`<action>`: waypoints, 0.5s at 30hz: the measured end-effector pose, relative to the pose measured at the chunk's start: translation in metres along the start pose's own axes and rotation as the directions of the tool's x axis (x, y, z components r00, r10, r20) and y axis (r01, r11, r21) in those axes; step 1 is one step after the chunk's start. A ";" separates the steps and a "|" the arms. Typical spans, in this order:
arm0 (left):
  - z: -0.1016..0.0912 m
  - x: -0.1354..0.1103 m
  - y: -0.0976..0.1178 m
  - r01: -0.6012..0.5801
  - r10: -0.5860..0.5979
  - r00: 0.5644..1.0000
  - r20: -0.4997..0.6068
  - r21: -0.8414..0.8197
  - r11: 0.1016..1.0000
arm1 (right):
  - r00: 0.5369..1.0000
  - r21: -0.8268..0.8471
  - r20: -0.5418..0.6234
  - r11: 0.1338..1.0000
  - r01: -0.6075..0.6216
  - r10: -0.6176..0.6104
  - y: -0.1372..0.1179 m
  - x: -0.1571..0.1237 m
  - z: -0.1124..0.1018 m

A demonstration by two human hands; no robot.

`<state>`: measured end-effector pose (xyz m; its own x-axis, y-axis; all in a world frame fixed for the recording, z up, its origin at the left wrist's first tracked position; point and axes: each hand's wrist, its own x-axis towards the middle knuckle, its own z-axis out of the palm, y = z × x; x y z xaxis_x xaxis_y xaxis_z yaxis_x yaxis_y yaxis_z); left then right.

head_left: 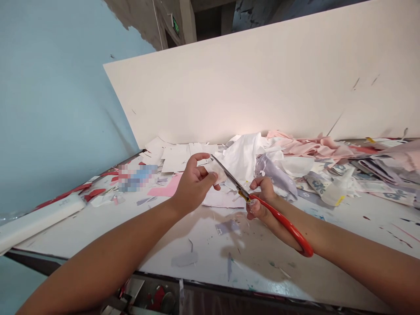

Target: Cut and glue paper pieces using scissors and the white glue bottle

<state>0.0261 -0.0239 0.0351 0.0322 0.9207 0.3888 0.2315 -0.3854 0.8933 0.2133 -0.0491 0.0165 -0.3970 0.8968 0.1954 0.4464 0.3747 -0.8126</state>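
Observation:
Above the table, my left hand point(197, 181) pinches a small whitish scrap point(216, 169) between thumb and fingers; I cannot tell whether it is cloth or paper. My right hand point(262, 199) is closed on a pair of scissors point(282, 221) with red handles. Their dark blades point up and left, and the tips lie close to the left fingertips, beside the scrap. The blades look nearly closed. Behind both hands a crumpled white cloth point(244, 153) lies on the table.
Pink cloth point(308, 146) and patterned scraps point(316, 181) pile up at the right. A translucent squeeze bottle point(337, 190) lies among them. At the left are a long white roll point(42, 221) and pink paper point(166, 186). A tall white board point(256, 83) stands behind the table point(164, 258).

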 end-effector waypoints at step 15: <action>0.005 -0.002 -0.001 -0.004 0.004 0.998 0.067 -0.004 1.000 | 0.998 -0.124 0.015 0.991 -0.053 0.055 -0.005 -0.001 -0.007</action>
<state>0.0303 -0.0251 0.0321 0.0981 0.9212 0.3765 0.2272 -0.3891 0.8927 0.2168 -0.0499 0.0242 -0.3839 0.9124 0.1419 0.5624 0.3529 -0.7478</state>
